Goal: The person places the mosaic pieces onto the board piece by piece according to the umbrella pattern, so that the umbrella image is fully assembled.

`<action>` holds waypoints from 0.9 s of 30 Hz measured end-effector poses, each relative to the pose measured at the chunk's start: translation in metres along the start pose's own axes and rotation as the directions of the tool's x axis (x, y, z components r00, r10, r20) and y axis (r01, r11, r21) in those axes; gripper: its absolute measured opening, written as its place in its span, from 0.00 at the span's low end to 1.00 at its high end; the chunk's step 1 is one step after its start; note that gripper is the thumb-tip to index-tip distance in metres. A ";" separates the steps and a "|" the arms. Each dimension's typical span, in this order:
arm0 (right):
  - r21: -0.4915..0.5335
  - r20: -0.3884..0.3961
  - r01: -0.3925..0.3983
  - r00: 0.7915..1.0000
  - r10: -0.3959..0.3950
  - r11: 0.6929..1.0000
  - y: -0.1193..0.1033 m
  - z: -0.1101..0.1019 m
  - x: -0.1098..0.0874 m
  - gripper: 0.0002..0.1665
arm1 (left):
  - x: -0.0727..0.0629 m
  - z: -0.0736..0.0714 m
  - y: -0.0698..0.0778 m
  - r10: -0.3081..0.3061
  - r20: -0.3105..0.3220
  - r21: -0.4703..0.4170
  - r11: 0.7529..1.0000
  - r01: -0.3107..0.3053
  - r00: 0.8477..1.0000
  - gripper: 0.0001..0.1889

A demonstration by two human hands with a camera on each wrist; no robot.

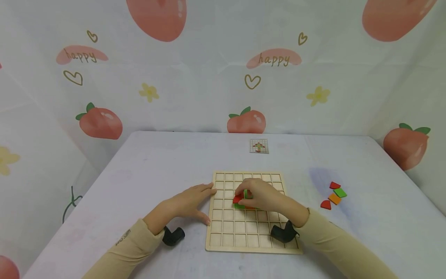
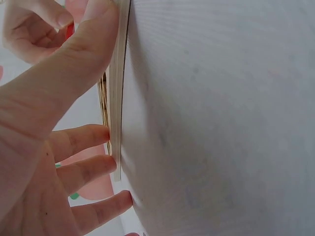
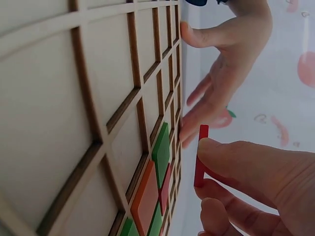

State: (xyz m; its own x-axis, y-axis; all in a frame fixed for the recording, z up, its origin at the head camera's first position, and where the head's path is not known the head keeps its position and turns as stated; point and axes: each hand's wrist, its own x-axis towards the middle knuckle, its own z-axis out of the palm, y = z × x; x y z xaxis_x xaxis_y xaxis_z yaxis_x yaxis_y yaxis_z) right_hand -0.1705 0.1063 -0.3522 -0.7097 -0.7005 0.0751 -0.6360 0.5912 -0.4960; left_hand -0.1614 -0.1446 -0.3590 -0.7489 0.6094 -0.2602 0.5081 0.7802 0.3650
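Observation:
My right hand (image 1: 261, 195) pinches a thin red tile (image 3: 201, 157) between thumb and fingers, held just above the wooden grid board (image 1: 228, 226). Under it, several tiles lie in the board's cells; the right wrist view shows a green tile (image 3: 161, 152), an orange tile (image 3: 145, 196) and a red tile (image 3: 165, 189) side by side. From the head view, the right hand covers part of this group. My left hand (image 1: 188, 203) rests against the board's left edge, thumb near the front and fingers farther back, all fairly straight.
Right of the board lie loose tiles: two red ones, a green tile (image 1: 340, 192) and an orange tile (image 1: 335, 198). A small card with a coloured grid pattern (image 1: 259, 146) lies at the table's back. Black wrist devices (image 1: 173, 236) hang beneath both sleeves.

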 end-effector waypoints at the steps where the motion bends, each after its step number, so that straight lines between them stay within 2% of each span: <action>1: -0.008 0.002 0.006 1.000 -0.006 1.000 -0.001 0.001 0.001 0.08 | 0.000 0.000 0.000 -0.001 0.000 0.000 1.000 0.001 1.000 0.48; 15: -0.081 0.040 0.010 0.999 -0.007 0.997 -0.008 0.011 0.015 0.10 | -0.001 -0.002 0.002 -0.017 0.006 -0.011 1.000 0.017 1.000 0.48; 27: -0.127 0.053 -0.022 0.998 0.029 0.992 -0.014 0.017 0.019 0.09 | -0.001 -0.001 0.000 -0.006 -0.001 -0.007 1.000 0.006 1.000 0.48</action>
State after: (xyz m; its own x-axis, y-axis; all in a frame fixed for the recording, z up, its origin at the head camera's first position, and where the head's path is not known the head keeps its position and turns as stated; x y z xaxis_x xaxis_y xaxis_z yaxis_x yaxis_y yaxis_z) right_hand -0.1698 0.0774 -0.3585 -0.7104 -0.7036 0.0148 -0.6539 0.6521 -0.3836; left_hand -0.1609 -0.1452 -0.3578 -0.7526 0.6044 -0.2613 0.5005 0.7829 0.3695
